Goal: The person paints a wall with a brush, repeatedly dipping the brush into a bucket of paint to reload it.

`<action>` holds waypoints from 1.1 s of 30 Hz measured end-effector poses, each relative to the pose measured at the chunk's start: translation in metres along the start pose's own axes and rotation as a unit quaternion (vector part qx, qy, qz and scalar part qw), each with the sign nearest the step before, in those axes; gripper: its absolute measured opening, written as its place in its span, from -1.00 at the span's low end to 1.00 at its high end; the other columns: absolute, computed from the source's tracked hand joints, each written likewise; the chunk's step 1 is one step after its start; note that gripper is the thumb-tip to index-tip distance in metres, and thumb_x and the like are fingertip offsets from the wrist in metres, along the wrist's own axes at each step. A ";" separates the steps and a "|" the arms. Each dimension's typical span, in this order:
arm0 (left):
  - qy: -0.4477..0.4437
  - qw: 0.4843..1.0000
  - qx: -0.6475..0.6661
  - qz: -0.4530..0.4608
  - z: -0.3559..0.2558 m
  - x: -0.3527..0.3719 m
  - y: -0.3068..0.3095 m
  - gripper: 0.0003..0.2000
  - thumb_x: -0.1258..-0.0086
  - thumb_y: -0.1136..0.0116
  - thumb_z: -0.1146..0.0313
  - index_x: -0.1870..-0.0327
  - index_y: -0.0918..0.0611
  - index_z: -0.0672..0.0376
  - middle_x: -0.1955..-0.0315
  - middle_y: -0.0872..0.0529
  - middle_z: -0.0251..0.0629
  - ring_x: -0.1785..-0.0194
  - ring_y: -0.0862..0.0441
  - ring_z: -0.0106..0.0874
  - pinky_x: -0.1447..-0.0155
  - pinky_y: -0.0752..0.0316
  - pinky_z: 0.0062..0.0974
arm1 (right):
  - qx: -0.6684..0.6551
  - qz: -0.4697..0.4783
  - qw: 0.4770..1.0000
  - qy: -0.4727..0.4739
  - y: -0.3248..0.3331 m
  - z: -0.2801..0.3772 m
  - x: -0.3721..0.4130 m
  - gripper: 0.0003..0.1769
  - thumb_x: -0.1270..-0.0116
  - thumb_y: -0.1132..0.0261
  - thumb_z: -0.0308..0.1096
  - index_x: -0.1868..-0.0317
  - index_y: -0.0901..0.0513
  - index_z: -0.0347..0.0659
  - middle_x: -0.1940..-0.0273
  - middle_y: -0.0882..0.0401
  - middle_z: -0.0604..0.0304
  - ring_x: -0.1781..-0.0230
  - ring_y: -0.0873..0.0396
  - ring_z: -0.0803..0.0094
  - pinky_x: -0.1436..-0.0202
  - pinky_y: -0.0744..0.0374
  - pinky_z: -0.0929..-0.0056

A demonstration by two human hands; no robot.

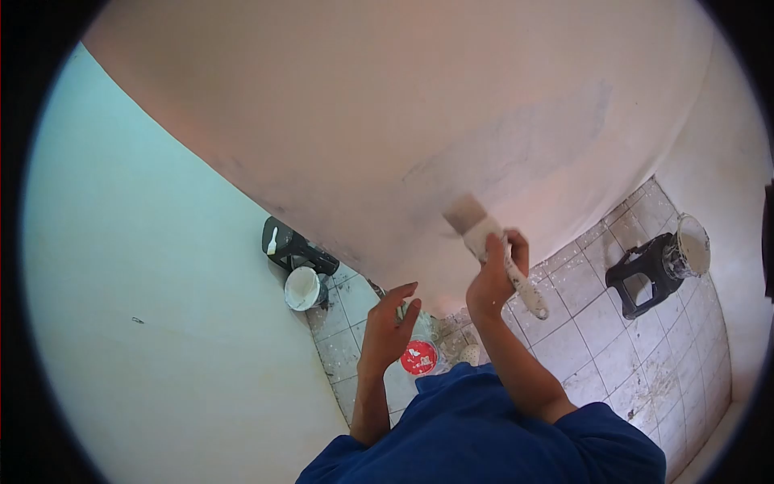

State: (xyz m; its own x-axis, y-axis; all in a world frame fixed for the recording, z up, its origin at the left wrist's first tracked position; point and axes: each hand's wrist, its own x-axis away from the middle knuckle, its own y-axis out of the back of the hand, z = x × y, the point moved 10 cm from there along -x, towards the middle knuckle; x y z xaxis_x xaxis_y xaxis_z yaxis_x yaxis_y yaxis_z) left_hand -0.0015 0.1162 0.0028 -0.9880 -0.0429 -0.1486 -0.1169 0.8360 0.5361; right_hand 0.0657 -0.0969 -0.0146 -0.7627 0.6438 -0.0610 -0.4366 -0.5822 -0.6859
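Our right hand (493, 282) grasps the wide, white-handled, paint-spattered paintbrush (480, 231); its long axis slants from the handle end at lower right to the bristles at upper left, over the pale pinkish wall (387, 121). Our left hand (387, 335), released and holding nothing, lies farther off, below and left of the brush. We cannot tell whether the bristles touch the wall.

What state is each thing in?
Paintbrush, held, smeared.
Right hand, closed around the handle.
Left hand, empty, fingers parted.
Left bucket, open.
Right bucket, open.
Red lid, spotted white.
Left stool, white object on it.
Right stool, orientation unclear.
Floor, spattered.
Wall ahead, patchy.
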 end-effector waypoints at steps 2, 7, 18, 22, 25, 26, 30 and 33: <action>-0.006 1.000 -0.017 -0.019 -0.005 0.001 0.002 -0.80 -0.35 -0.24 0.39 0.09 -0.63 0.30 0.16 -0.70 -0.06 0.08 -0.68 -0.10 0.00 -0.55 -0.31 | -0.078 0.033 0.996 0.028 -0.043 0.043 0.005 -0.78 -0.33 -0.25 -0.58 0.05 -0.45 -0.32 0.25 -0.50 0.23 0.29 -0.50 0.55 0.26 -0.48 0.58; -0.068 0.990 -0.095 -0.080 -0.009 0.007 0.003 -0.88 -0.27 -0.29 0.44 0.25 -0.63 0.25 0.32 -0.66 -0.16 0.20 -0.64 -0.16 0.08 -0.54 -0.28 | 0.020 0.036 0.999 -0.029 -0.025 -0.031 0.024 -0.79 -0.32 -0.25 -0.58 0.07 -0.45 -0.32 0.25 -0.48 0.24 0.25 -0.49 0.54 0.20 -0.49 0.56; -0.094 0.979 -0.129 -0.130 -0.009 0.024 0.013 -0.81 -0.25 -0.29 0.46 0.13 -0.63 0.21 0.12 -0.65 -0.14 -0.05 -0.57 -0.13 -0.12 -0.50 -0.24 | 0.055 0.032 0.997 -0.032 -0.013 -0.053 0.041 -0.78 -0.32 -0.29 -0.51 0.06 -0.49 -0.30 0.21 -0.46 0.28 0.24 -0.43 0.57 0.11 -0.48 0.54; -0.064 0.982 -0.110 -0.141 0.009 0.030 0.024 -0.83 -0.26 -0.28 0.47 0.15 -0.64 0.24 0.13 -0.66 -0.10 -0.04 -0.58 -0.11 -0.12 -0.49 -0.25 | 0.044 0.020 0.998 -0.051 0.004 -0.032 0.043 -0.79 -0.33 -0.28 -0.52 0.08 -0.47 -0.28 0.22 -0.45 0.29 0.22 -0.42 0.60 0.10 -0.46 0.58; -0.041 0.983 -0.113 -0.138 0.011 0.030 0.026 -0.83 -0.27 -0.27 0.48 0.14 -0.64 0.25 0.12 -0.66 -0.08 -0.03 -0.58 -0.10 -0.11 -0.49 -0.26 | -0.053 0.063 0.997 -0.008 -0.055 0.017 0.044 -0.80 -0.34 -0.28 -0.51 0.08 -0.47 -0.26 0.23 -0.44 0.30 0.22 -0.42 0.60 0.13 -0.44 0.60; -0.046 0.981 -0.122 -0.141 0.009 0.029 0.027 -0.83 -0.27 -0.25 0.48 0.14 -0.64 0.25 0.12 -0.66 -0.07 -0.01 -0.59 -0.10 -0.09 -0.50 -0.25 | -0.040 0.046 0.997 -0.048 -0.062 0.007 0.047 -0.81 -0.34 -0.27 -0.50 0.08 -0.48 -0.26 0.24 -0.43 0.31 0.22 -0.41 0.59 0.15 -0.42 0.61; -0.057 0.979 -0.117 -0.159 0.005 0.030 0.037 -0.85 -0.28 -0.25 0.48 0.15 -0.64 0.25 0.14 -0.67 -0.08 0.02 -0.61 -0.10 -0.07 -0.51 -0.25 | 0.042 0.012 0.994 -0.101 0.005 -0.081 0.069 -0.82 -0.34 -0.25 -0.53 0.08 -0.47 -0.25 0.24 -0.43 0.32 0.21 -0.44 0.59 0.15 -0.44 0.60; -0.053 0.975 -0.120 -0.180 0.008 0.035 0.048 -0.85 -0.29 -0.24 0.48 0.14 -0.64 0.25 0.17 -0.68 -0.09 0.05 -0.63 -0.12 -0.05 -0.51 -0.26 | 0.020 0.017 0.993 -0.111 -0.001 -0.059 0.070 -0.81 -0.34 -0.24 -0.54 0.08 -0.46 -0.23 0.24 -0.43 0.31 0.22 -0.45 0.60 0.16 -0.44 0.60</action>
State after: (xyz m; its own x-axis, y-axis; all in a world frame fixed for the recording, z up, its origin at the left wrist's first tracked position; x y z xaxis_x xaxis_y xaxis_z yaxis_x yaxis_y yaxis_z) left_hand -0.0413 0.1594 0.0168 -0.8641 -0.2419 -0.4414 -0.4868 0.6243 0.6109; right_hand 0.0411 -0.0215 -0.0609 -0.8621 0.5003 0.0805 -0.4233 -0.6237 -0.6571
